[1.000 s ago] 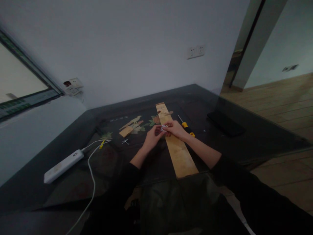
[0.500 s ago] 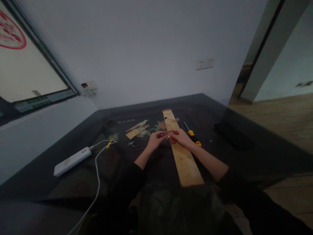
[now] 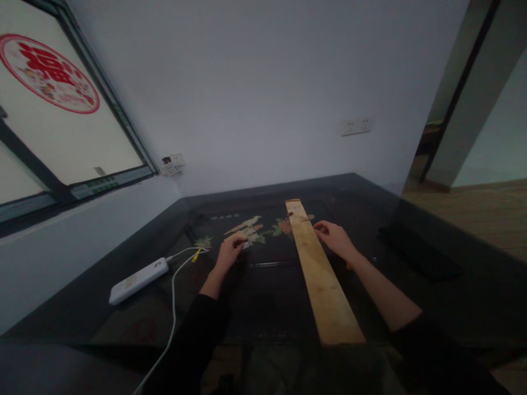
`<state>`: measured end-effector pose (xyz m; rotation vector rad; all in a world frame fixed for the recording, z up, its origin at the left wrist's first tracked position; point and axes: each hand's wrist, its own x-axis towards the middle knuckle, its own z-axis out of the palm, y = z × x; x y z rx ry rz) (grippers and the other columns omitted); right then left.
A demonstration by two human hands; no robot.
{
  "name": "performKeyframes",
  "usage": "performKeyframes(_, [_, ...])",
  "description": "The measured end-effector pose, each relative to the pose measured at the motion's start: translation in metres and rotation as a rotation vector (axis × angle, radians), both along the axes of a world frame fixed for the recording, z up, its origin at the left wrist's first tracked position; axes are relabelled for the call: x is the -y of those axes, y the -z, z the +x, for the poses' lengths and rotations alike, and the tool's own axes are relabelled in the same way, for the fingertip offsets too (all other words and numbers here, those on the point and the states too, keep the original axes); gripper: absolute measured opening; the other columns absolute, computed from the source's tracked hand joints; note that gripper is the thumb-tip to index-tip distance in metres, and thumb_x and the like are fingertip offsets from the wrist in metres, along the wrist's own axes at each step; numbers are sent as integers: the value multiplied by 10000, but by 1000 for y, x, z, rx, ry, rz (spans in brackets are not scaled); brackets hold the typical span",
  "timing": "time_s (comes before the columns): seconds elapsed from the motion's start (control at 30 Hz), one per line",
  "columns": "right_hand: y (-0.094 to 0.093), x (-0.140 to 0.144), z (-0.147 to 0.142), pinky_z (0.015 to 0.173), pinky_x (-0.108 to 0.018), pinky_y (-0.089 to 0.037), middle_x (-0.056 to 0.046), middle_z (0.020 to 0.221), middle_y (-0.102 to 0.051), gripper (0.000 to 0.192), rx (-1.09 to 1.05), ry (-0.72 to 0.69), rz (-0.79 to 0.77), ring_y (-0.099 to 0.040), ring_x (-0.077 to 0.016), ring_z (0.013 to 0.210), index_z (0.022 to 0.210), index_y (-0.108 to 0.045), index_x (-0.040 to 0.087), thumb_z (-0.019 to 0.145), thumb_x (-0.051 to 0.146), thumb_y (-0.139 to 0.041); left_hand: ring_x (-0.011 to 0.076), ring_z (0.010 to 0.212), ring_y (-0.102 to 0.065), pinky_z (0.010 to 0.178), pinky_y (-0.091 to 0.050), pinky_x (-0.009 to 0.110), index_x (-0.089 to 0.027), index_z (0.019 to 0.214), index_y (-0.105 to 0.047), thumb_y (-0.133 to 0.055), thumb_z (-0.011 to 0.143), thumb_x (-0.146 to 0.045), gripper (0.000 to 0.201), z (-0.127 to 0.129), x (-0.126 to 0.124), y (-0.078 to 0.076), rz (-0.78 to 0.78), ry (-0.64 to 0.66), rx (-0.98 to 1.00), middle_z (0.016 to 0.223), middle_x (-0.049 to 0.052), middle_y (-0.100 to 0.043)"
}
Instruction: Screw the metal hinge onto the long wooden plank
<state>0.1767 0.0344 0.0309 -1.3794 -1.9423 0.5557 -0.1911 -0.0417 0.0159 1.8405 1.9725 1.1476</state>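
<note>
A long pale wooden plank (image 3: pixel 319 269) lies lengthwise on the dark glass-topped table (image 3: pixel 272 296). My left hand (image 3: pixel 229 253) is left of the plank, near the table's painted inlay. Its fingertips pinch a small shiny metal piece (image 3: pixel 246 245) just above the glass, beside a small tan wood offcut (image 3: pixel 231 237). My right hand (image 3: pixel 335 239) rests palm down just right of the plank with its fingers loosely curved. It covers the yellow-handled screwdriver, of which only a sliver of handle (image 3: pixel 349 267) shows under the wrist.
A white power bank (image 3: pixel 138 280) with a white cable and yellow tie (image 3: pixel 196 255) lies at the left. A flat black object (image 3: pixel 420 255) sits at the right near the table edge. The wall carries outlets (image 3: pixel 355 125). A window (image 3: pixel 49 126) is at the left.
My hands were together over the plank with the small metal piece. They have parted: the left hand carried the piece leftward, and the right moved right onto the screwdriver. My view tilted upward.
</note>
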Motion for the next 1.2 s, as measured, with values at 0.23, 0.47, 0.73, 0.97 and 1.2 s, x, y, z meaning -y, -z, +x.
performKeyframes(0.23, [-1,-3,8,640,-259,-401,-46,846,-727,201,89,80,-9,-635,-173,757,1022,-694,200,871,276,-585,207,753,-657,725,-464,310,-177,806,-705,-594,803,-218,118,-4,2,0,-151,141,-224,795,61,-729])
performKeyframes(0.47, [2,1,-2,719,-273,-434,-67,883,-706,235,157,-26,-32,-635,-184,815,1073,-686,157,895,240,-556,212,769,-635,715,-443,306,-202,771,-671,-610,763,-205,62,-5,4,0,-176,249,-254,813,64,-715])
performKeyframes(0.73, [-2,32,-24,1005,-335,-405,-188,1263,-593,391,345,-120,-11,-577,-254,1184,1256,-619,98,906,268,-583,210,747,-617,675,-430,297,-193,792,-676,-658,755,-311,124,3,10,-10,-232,266,-222,802,66,-701])
performKeyframes(0.97, [-15,105,-25,1074,-490,-381,-191,1559,-369,608,471,-157,-44,-319,-393,1440,1429,-522,185,892,454,-618,216,743,-629,674,-424,298,-206,795,-685,-603,762,-232,92,1,7,-8,-225,243,-249,794,65,-704])
performKeyframes(1.2, [-9,181,-31,1126,-618,-281,-86,1610,-315,668,556,-165,-161,-207,-394,1495,1475,-474,320,851,485,-644,208,731,-622,682,-436,296,-200,829,-690,-626,724,-176,125,-2,5,-2,-165,217,-217,788,54,-696])
